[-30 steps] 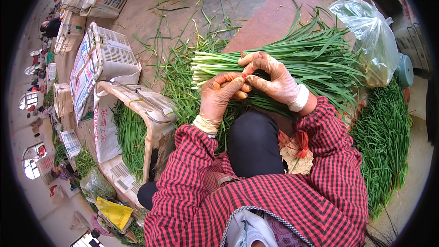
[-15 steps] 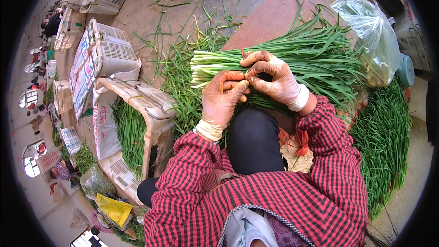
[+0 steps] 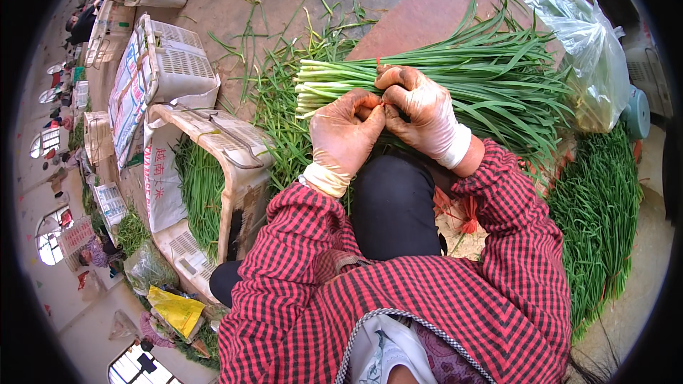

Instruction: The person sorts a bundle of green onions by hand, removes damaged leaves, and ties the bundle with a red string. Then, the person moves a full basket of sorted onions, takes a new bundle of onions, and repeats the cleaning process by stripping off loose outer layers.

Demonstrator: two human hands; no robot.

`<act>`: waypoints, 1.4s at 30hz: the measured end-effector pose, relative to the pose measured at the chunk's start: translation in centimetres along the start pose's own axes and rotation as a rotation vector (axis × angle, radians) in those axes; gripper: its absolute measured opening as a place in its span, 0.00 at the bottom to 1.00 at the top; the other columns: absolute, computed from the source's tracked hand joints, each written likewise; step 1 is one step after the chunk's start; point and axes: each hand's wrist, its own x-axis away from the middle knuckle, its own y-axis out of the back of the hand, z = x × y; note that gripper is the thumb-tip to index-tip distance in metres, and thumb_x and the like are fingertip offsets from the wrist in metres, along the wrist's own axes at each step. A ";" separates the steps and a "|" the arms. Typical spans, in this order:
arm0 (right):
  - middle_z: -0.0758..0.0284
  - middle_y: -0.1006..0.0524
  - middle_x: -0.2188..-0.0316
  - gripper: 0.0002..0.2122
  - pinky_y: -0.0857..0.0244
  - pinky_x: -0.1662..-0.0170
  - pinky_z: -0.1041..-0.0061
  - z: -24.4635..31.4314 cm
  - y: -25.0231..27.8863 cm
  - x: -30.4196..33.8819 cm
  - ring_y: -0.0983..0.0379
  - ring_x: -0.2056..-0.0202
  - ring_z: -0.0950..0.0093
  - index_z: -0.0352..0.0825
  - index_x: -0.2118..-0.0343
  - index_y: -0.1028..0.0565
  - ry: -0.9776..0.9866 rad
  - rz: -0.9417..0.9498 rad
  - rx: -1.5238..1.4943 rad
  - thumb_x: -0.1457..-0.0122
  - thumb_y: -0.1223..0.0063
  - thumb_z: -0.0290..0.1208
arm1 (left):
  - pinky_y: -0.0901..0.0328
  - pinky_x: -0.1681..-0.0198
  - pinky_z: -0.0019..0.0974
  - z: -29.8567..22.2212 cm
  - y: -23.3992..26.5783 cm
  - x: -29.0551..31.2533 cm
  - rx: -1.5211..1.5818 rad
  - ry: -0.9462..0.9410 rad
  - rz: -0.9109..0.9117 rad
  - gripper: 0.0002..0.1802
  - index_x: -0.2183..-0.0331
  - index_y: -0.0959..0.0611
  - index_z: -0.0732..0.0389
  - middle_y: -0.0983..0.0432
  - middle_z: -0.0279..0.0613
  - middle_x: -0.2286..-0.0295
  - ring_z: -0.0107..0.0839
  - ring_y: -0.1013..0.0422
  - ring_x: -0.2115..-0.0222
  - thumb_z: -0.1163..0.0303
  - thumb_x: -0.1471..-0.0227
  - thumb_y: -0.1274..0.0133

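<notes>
A thick bundle of garlic chives [image 3: 498,71] lies crosswise before me, pale stem ends to the left, green leaves fanning out to the right. A thin red tie [image 3: 378,62] shows at its upper edge, near the stems. My left hand [image 3: 345,134], in a stained, thin whitish glove, is closed in a pinch at the bundle's near side. My right hand [image 3: 427,117], gloved likewise, pinches right beside it, fingertips nearly touching. A bit of red tie shows between the fingertips; the rest is hidden by the fingers and bundle.
Loose chives [image 3: 288,110] litter the ground left of a reddish board [image 3: 420,18]. Further left, a pale plastic crate [image 3: 238,146] holds more chives. At right are a clear plastic bag [image 3: 587,57], a blue-green round container [image 3: 637,110] and a big chive pile [image 3: 597,220]. Red ties [image 3: 469,217] hang by my knee.
Both hands have moved slightly up in the picture along with the bundle's edge. My left fingers have drawn in closer to the right fingertips, still pinching.
</notes>
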 end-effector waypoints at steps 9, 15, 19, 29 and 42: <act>0.64 0.25 0.64 0.09 0.28 0.60 0.68 -1.1 0.0 0.1 0.25 0.62 0.60 0.34 0.71 0.29 -0.054 0.040 -0.183 0.56 0.42 0.19 | 0.31 0.70 0.23 -1.1 1.6 -0.4 0.230 0.246 0.215 0.08 0.62 0.18 0.67 0.21 0.34 0.73 0.19 0.27 0.74 0.74 0.44 0.43; 0.61 0.38 0.38 0.30 0.33 0.45 0.73 -1.6 1.1 -0.3 0.27 0.52 0.73 0.32 0.39 0.40 -0.319 0.042 -0.766 0.48 0.55 0.12 | 0.29 0.69 0.24 -0.8 2.5 -1.1 0.350 0.325 0.271 0.11 0.59 0.19 0.68 0.19 0.41 0.72 0.22 0.25 0.75 0.71 0.42 0.44; 0.61 0.33 0.41 0.28 0.31 0.49 0.76 -1.7 0.8 -1.4 0.24 0.55 0.74 0.34 0.38 0.39 -0.567 0.017 -0.684 0.44 0.56 0.13 | 0.29 0.67 0.25 -0.5 2.8 -1.2 0.380 0.334 0.297 0.13 0.58 0.19 0.67 0.18 0.43 0.70 0.24 0.23 0.74 0.69 0.41 0.44; 0.62 0.25 0.55 0.07 0.35 0.48 0.70 -1.7 1.9 -1.5 0.28 0.52 0.67 0.34 0.65 0.22 -0.204 0.262 -0.456 0.45 0.41 0.28 | 0.32 0.70 0.23 -0.3 1.9 -0.3 0.505 0.250 0.184 0.08 0.61 0.18 0.62 0.17 0.41 0.70 0.22 0.24 0.75 0.70 0.42 0.43; 0.66 0.27 0.66 0.11 0.29 0.66 0.66 0.7 -0.4 -1.1 0.25 0.68 0.64 0.34 0.68 0.29 0.002 0.108 0.136 0.55 0.41 0.24 | 0.31 0.74 0.26 1.0 0.8 -0.7 0.071 0.129 0.069 0.05 0.68 0.16 0.61 0.21 0.32 0.79 0.19 0.27 0.79 0.71 0.49 0.42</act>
